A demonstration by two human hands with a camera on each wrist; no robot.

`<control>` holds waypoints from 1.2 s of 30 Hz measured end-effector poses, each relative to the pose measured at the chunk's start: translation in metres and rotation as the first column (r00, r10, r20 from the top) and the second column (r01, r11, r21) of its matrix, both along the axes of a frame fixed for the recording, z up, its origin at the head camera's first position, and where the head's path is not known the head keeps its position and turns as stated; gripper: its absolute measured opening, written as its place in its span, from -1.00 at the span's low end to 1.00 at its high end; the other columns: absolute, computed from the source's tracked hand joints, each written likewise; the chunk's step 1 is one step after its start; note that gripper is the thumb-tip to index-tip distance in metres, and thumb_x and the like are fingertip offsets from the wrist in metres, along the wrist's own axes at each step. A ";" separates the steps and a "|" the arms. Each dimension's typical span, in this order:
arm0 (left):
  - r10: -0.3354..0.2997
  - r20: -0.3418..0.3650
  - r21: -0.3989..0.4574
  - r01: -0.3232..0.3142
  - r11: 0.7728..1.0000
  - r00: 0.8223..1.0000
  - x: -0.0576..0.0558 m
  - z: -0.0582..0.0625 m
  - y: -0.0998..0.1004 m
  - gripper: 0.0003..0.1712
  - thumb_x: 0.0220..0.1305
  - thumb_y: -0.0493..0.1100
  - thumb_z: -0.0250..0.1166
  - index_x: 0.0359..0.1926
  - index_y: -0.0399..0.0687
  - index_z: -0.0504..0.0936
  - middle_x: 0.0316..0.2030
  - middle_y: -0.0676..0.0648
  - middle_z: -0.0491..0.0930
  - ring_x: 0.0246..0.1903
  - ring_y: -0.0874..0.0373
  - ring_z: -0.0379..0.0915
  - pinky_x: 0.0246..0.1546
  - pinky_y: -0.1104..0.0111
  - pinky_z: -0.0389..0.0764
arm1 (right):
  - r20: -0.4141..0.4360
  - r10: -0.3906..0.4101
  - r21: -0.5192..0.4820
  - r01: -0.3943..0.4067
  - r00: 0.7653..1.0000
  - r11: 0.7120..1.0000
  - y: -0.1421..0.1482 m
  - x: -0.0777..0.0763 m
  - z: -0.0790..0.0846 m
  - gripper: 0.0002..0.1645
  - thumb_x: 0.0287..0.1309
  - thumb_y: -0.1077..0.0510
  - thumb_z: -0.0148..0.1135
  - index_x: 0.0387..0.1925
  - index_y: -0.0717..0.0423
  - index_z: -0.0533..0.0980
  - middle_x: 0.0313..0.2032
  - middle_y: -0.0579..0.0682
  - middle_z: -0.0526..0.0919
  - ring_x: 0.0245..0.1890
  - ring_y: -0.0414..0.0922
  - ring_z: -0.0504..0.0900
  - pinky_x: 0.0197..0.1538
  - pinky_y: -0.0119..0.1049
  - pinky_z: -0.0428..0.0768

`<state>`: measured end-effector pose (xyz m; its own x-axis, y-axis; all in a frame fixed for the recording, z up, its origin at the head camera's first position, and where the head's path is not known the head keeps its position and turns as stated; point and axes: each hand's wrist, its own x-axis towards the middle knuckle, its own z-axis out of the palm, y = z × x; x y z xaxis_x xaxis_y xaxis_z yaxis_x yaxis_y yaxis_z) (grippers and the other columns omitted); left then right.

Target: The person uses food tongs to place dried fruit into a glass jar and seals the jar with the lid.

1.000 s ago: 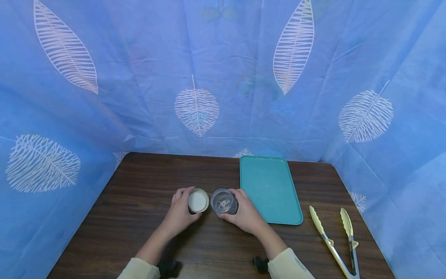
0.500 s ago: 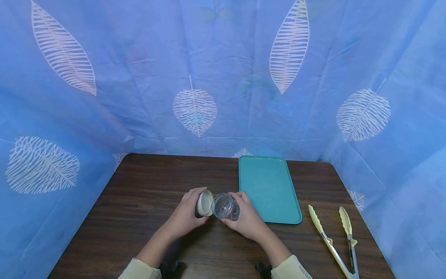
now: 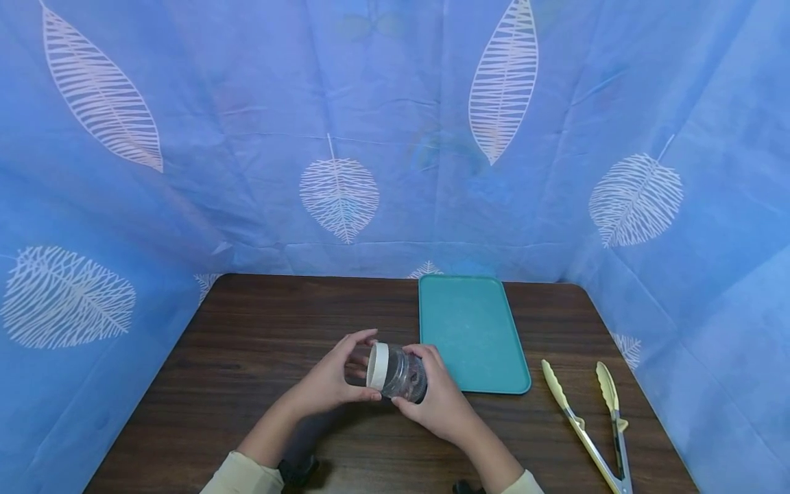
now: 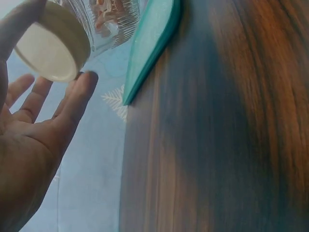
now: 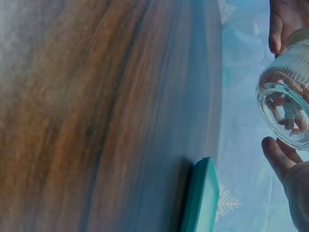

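Note:
A clear ribbed jar (image 3: 409, 379) is held tilted on its side above the table, its mouth end to the left. A cream lid (image 3: 378, 366) sits on that mouth. My right hand (image 3: 435, 396) grips the jar body, thumb in front and fingers behind; in the right wrist view the round jar base (image 5: 286, 116) faces the camera. My left hand (image 3: 336, 377) has its thumb and fingertips at the lid's rim. The left wrist view shows the lid's flat top (image 4: 48, 53) between thumb and index fingertip, other fingers spread.
A teal tray (image 3: 472, 333) lies behind and right of the hands. Open tongs (image 3: 586, 432) with pale yellow tips lie at the table's right. The dark wood table (image 3: 247, 357) ends at a blue leaf-print cloth (image 3: 395, 206).
The lid, apart from the jar a second ago, has turned over and now sits on the jar's mouth. The jar has tilted from upright onto its side, and both hands have come together.

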<state>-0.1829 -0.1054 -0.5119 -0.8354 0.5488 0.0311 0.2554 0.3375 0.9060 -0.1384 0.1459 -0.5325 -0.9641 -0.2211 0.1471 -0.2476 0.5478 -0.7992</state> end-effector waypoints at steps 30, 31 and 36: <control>-0.077 -0.030 -0.032 0.076 0.997 0.997 0.008 0.007 0.004 -0.02 0.23 -0.03 0.66 0.60 0.18 0.40 0.48 -0.12 0.48 0.32 -0.19 0.57 0.22 0.03 0.76 | -0.095 -0.016 -0.020 0.014 0.995 1.000 -0.004 0.020 0.012 0.05 -0.01 0.18 0.77 0.51 -0.16 0.48 0.42 -0.04 0.41 0.41 -0.02 0.51 0.39 0.11 0.64; -0.087 -0.055 -0.052 0.084 0.995 0.995 0.008 0.008 0.004 -0.01 0.23 -0.03 0.66 0.61 0.17 0.39 0.49 -0.11 0.47 0.33 -0.20 0.58 0.22 0.01 0.76 | -0.094 -0.015 -0.022 0.013 0.995 1.000 -0.003 0.020 0.011 0.05 0.00 0.17 0.77 0.52 -0.16 0.48 0.42 -0.04 0.41 0.41 -0.02 0.51 0.39 0.12 0.63; -0.148 -0.189 -0.174 0.115 0.978 0.971 0.011 0.011 0.004 0.01 0.26 -0.15 0.63 0.63 0.25 0.34 0.60 -0.08 0.36 0.35 -0.16 0.60 0.19 0.08 0.78 | -0.065 -0.022 -0.043 0.019 0.998 0.999 -0.002 0.020 0.008 0.05 0.02 0.17 0.76 0.53 -0.21 0.46 0.42 -0.06 0.41 0.40 -0.03 0.51 0.36 0.08 0.64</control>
<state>-0.1716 -0.1010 -0.5013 -0.7411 0.6651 0.0923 0.4774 0.4252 0.7689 -0.1189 0.1443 -0.5250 -0.9565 -0.1935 0.2184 -0.2888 0.5195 -0.8042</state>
